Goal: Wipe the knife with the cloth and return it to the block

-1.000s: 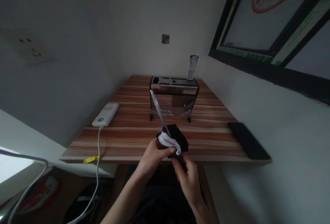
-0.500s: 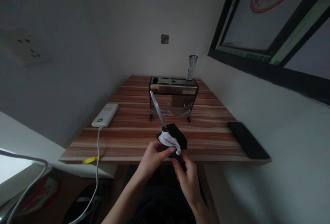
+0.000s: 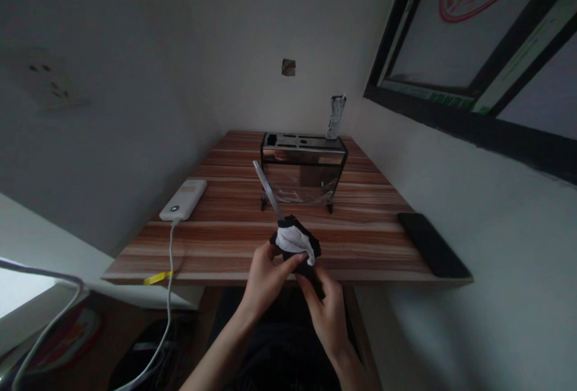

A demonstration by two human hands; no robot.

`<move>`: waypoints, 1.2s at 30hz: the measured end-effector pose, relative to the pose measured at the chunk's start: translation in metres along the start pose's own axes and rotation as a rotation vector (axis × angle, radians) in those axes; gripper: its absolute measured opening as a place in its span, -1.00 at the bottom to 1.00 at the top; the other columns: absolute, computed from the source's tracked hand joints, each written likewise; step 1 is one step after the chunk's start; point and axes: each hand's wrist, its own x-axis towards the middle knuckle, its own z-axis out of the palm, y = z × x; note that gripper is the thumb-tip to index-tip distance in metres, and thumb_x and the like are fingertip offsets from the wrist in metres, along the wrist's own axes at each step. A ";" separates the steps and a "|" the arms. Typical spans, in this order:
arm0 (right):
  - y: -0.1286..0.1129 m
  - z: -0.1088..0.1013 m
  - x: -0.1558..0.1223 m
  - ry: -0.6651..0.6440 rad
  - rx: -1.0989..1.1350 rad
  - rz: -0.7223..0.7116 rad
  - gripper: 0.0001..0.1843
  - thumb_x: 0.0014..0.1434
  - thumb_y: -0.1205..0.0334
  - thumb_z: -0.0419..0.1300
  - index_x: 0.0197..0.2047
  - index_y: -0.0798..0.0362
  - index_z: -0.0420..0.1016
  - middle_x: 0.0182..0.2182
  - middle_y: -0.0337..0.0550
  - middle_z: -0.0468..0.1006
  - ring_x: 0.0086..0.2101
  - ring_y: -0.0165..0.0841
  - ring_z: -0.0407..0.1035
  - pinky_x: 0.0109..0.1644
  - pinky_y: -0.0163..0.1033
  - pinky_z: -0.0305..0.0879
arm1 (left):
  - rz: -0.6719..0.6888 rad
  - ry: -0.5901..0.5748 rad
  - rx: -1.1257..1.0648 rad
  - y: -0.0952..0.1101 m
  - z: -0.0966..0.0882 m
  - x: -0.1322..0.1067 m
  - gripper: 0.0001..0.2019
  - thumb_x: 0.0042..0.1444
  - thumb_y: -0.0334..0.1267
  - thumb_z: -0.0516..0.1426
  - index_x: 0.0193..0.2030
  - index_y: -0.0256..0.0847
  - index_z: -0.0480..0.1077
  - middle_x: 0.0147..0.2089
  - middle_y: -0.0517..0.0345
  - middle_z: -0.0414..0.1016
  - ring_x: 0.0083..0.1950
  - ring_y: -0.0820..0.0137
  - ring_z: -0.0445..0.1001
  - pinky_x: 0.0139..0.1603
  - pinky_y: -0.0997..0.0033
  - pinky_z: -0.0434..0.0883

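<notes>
Above the table's front edge, a folded white cloth (image 3: 292,239) lies bunched against an angular dark piece (image 3: 293,221). A narrow silvery strip (image 3: 269,191) sticks up from them, leaning to the left; what kind of item this is I cannot make out. My left hand (image 3: 265,274) grips it from the left, its thumb pressing the cloth's lower end. From the right, my right hand (image 3: 328,307) pinches the dark lower part, with several fingers hidden behind it.
A metal-topped slotted rack (image 3: 304,157) with clear plastic stands on the wood-grain table (image 3: 225,199); a wrapped handle (image 3: 336,117) rises from it. At left lies a white power bank (image 3: 184,200) with a cable (image 3: 170,271). A dark phone (image 3: 433,245) is at right.
The held bundle has shifted slightly left and turned, so the strip leans farther left and more of the white cloth shows. Both hands keep their hold.
</notes>
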 end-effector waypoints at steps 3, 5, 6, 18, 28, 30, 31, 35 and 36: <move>-0.002 0.000 0.000 0.017 0.001 -0.011 -0.80 0.21 0.18 0.16 -0.18 0.09 0.53 -0.28 -0.05 0.64 -0.25 -0.19 0.53 -0.18 -0.26 0.43 | 0.023 0.021 0.002 0.001 0.001 -0.001 -0.71 -0.16 -0.21 0.33 -0.27 -0.32 0.53 -0.23 -0.04 0.62 -0.14 0.19 0.56 -0.08 0.34 0.45; -0.003 0.000 0.001 0.013 0.009 -0.010 -0.80 0.21 0.18 0.16 -0.17 0.09 0.53 -0.27 -0.04 0.64 -0.24 -0.20 0.53 -0.16 -0.26 0.43 | 0.035 0.031 -0.009 0.001 0.001 0.000 -0.72 -0.13 -0.21 0.32 -0.26 -0.31 0.53 -0.22 -0.03 0.62 -0.14 0.21 0.56 -0.08 0.36 0.44; -0.003 0.001 0.001 0.004 0.016 -0.008 -0.80 0.21 0.18 0.16 -0.18 0.09 0.53 -0.28 -0.04 0.64 -0.24 -0.20 0.53 -0.16 -0.26 0.43 | 0.042 0.036 -0.015 0.001 0.000 0.000 -0.72 -0.12 -0.20 0.31 -0.25 -0.31 0.53 -0.22 -0.03 0.62 -0.14 0.21 0.56 -0.08 0.36 0.44; 0.002 0.002 0.000 -0.060 0.069 0.058 -0.78 0.23 0.14 0.15 -0.18 0.07 0.55 -0.26 -0.08 0.63 -0.22 -0.22 0.51 -0.14 -0.28 0.40 | 0.048 0.055 -0.048 0.006 -0.005 0.002 -0.70 -0.10 -0.18 0.30 -0.24 -0.33 0.53 -0.24 -0.01 0.62 -0.18 0.24 0.56 -0.12 0.39 0.44; 0.005 0.001 -0.002 -0.074 0.067 0.065 -0.77 0.22 0.10 0.16 -0.21 0.04 0.57 -0.28 -0.08 0.64 -0.23 -0.21 0.53 -0.15 -0.28 0.43 | 0.094 0.142 -0.138 0.024 -0.011 0.018 -0.64 -0.17 -0.13 0.33 -0.25 -0.33 0.53 -0.21 -0.03 0.61 -0.14 0.19 0.55 -0.11 0.32 0.46; 0.004 0.001 -0.002 -0.077 0.075 0.061 -0.77 0.22 0.10 0.17 -0.20 0.03 0.58 -0.27 -0.08 0.64 -0.22 -0.21 0.53 -0.12 -0.27 0.43 | 0.123 0.167 -0.150 0.029 -0.016 0.024 -0.62 -0.18 -0.11 0.33 -0.25 -0.33 0.52 -0.22 -0.03 0.61 -0.15 0.19 0.55 -0.12 0.31 0.46; 0.004 0.000 -0.003 -0.078 0.075 0.059 -0.77 0.21 0.09 0.17 -0.21 0.02 0.58 -0.27 -0.09 0.64 -0.23 -0.21 0.54 -0.12 -0.27 0.43 | 0.137 0.179 -0.151 0.031 -0.018 0.027 -0.61 -0.18 -0.11 0.33 -0.24 -0.34 0.52 -0.22 -0.03 0.61 -0.16 0.20 0.55 -0.12 0.31 0.47; 0.004 -0.002 -0.003 -0.086 0.064 0.068 -0.76 0.20 0.08 0.18 -0.20 0.01 0.59 -0.26 -0.09 0.65 -0.23 -0.21 0.54 -0.10 -0.26 0.43 | 0.194 0.222 -0.154 0.040 -0.028 0.041 -0.60 -0.17 -0.10 0.32 -0.23 -0.36 0.52 -0.26 -0.03 0.61 -0.22 0.24 0.55 -0.17 0.33 0.46; 0.005 -0.002 -0.004 -0.089 0.063 0.071 -0.76 0.20 0.08 0.18 -0.20 0.01 0.59 -0.25 -0.09 0.65 -0.22 -0.21 0.54 -0.10 -0.26 0.43 | 0.213 0.232 -0.159 0.042 -0.031 0.045 -0.61 -0.16 -0.11 0.32 -0.24 -0.36 0.52 -0.27 -0.02 0.61 -0.23 0.26 0.54 -0.19 0.35 0.46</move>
